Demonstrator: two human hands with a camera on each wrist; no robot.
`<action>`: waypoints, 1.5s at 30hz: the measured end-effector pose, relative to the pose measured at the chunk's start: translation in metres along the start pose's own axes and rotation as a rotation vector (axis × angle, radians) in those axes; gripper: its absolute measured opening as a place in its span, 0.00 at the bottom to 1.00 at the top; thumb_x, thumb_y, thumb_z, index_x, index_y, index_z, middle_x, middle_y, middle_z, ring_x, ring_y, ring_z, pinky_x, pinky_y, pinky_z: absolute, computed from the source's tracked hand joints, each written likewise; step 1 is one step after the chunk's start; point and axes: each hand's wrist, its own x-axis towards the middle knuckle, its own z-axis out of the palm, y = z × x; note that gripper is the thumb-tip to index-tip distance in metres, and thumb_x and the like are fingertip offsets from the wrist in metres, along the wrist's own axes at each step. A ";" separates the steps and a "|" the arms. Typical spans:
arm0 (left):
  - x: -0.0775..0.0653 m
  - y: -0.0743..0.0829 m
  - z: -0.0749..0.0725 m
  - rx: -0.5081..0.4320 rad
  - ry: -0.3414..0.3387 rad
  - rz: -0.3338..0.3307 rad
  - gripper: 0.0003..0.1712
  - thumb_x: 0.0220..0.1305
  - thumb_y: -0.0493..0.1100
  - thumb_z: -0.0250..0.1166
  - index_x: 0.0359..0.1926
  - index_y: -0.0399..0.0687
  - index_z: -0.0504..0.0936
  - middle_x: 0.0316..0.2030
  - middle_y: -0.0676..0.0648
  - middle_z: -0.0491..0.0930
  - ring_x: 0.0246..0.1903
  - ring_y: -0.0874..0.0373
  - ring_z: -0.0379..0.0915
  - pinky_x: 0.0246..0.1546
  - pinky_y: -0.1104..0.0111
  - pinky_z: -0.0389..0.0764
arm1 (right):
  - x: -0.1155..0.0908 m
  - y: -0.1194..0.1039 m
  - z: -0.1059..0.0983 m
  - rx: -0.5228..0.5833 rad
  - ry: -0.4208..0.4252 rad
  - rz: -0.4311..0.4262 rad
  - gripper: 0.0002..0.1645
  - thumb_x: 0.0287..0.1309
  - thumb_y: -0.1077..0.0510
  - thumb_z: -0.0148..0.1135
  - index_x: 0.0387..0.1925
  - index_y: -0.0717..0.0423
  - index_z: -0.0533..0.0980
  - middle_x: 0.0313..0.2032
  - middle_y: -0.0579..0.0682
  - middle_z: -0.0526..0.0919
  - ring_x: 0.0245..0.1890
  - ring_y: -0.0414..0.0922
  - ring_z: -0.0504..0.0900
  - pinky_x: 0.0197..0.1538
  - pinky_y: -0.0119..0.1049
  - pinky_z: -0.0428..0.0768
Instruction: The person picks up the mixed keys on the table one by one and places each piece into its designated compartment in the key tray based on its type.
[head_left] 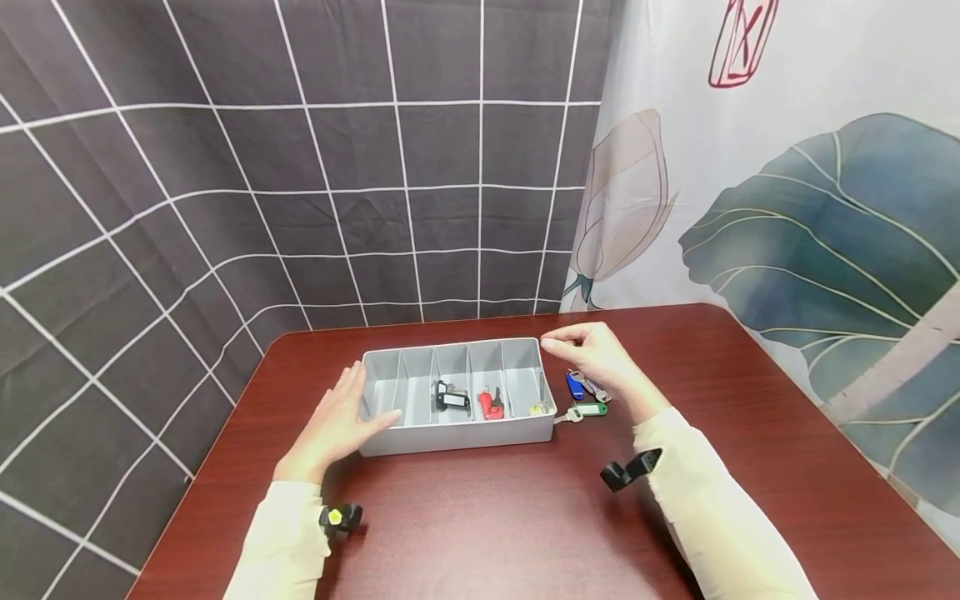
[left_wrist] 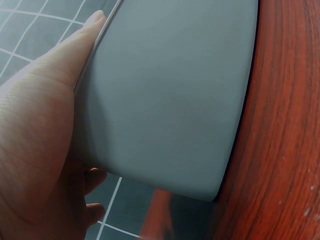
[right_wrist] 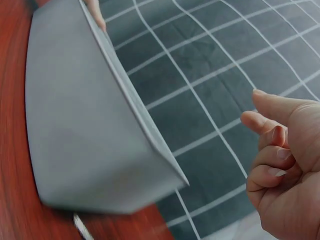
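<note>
A grey box [head_left: 457,435] with a row of compartments stands on the table. My left hand [head_left: 330,425] holds its left end, thumb over the front rim and the other fingers along the end wall. A black key tag [head_left: 452,400] with keys lies in the middle compartment, and a red key tag [head_left: 491,406] to its right. In the rightmost one are a yellow key tag [head_left: 537,409] and a key. My right hand [head_left: 592,354] hovers by the box's back right corner, fingers loosely curled; nothing shows between thumb and index finger.
On the table right of the box lie a blue key tag [head_left: 574,386] with keys and a green key tag [head_left: 592,409] with a key, below my right hand. A dark gridded curtain [head_left: 435,150] hangs behind the red-brown table [head_left: 480,517].
</note>
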 end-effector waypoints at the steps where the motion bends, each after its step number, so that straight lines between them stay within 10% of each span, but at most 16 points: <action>1: 0.000 0.000 0.000 0.000 0.000 0.000 0.67 0.51 0.79 0.55 0.74 0.35 0.46 0.73 0.35 0.46 0.72 0.39 0.40 0.67 0.42 0.48 | -0.003 0.003 -0.005 -0.003 0.008 0.006 0.19 0.56 0.50 0.69 0.43 0.59 0.84 0.32 0.53 0.84 0.26 0.42 0.73 0.27 0.33 0.74; 17: 0.000 0.000 -0.001 -0.002 -0.003 -0.008 0.66 0.52 0.79 0.55 0.74 0.36 0.45 0.74 0.37 0.45 0.73 0.41 0.39 0.68 0.42 0.48 | -0.040 0.062 -0.053 -0.136 0.099 0.133 0.28 0.56 0.42 0.67 0.47 0.61 0.83 0.46 0.57 0.84 0.45 0.50 0.80 0.42 0.31 0.79; 32: 0.000 0.000 -0.001 -0.008 -0.008 -0.007 0.66 0.52 0.79 0.56 0.74 0.35 0.45 0.74 0.36 0.45 0.72 0.40 0.39 0.67 0.42 0.48 | -0.047 0.090 -0.061 -0.177 0.086 0.213 0.27 0.56 0.43 0.68 0.48 0.61 0.82 0.18 0.51 0.69 0.25 0.47 0.69 0.25 0.34 0.68; 45: 0.002 -0.001 0.000 -0.011 -0.020 -0.009 0.66 0.53 0.78 0.56 0.75 0.36 0.44 0.74 0.36 0.44 0.73 0.40 0.39 0.68 0.42 0.47 | -0.046 0.105 -0.054 -0.305 0.081 0.196 0.25 0.50 0.44 0.72 0.42 0.59 0.84 0.17 0.47 0.68 0.22 0.43 0.68 0.26 0.34 0.66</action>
